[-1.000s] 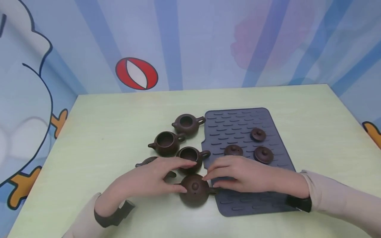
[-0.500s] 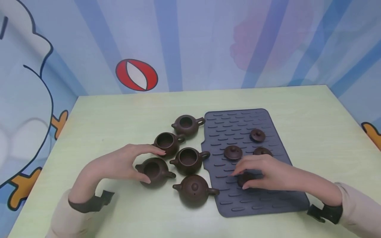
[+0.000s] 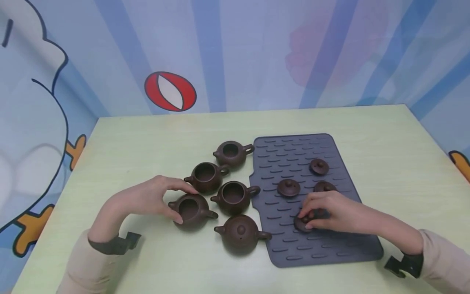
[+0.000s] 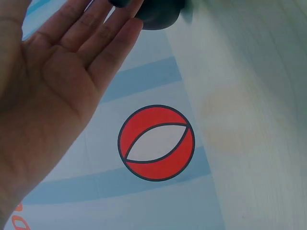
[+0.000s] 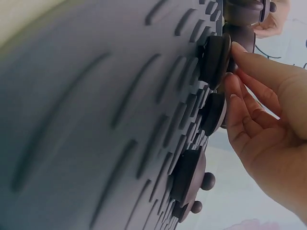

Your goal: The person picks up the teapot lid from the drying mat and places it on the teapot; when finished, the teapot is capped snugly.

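Observation:
My left hand (image 3: 152, 198) reaches around an open, dark brown teapot (image 3: 200, 212), thumb and forefinger on either side of its spout end. In the left wrist view, the pot's dark underside (image 4: 160, 17) shows beyond the fingers. Over the grey mat (image 3: 290, 247), my right hand (image 3: 339, 210) pinches the knob of a small dark teapot lid (image 3: 300, 224), largely covering the knob. From the right wrist, that lid (image 5: 215, 62) appears at or just above the mat. A teapot with its lid on (image 3: 238, 243) stands between the hands.
Several more lidless teapots (image 3: 233, 198) stand close together left of the mat. Other lids, among them one near the mat's middle (image 3: 288, 188) and one farther back (image 3: 318, 166), lie on the mat. A printed backdrop (image 3: 249, 57) rises behind the table.
Both hands have left the lidded teapot. The left moved left to the open teapot and closed in around it; the right moved right onto the mat and took the lid's knob.

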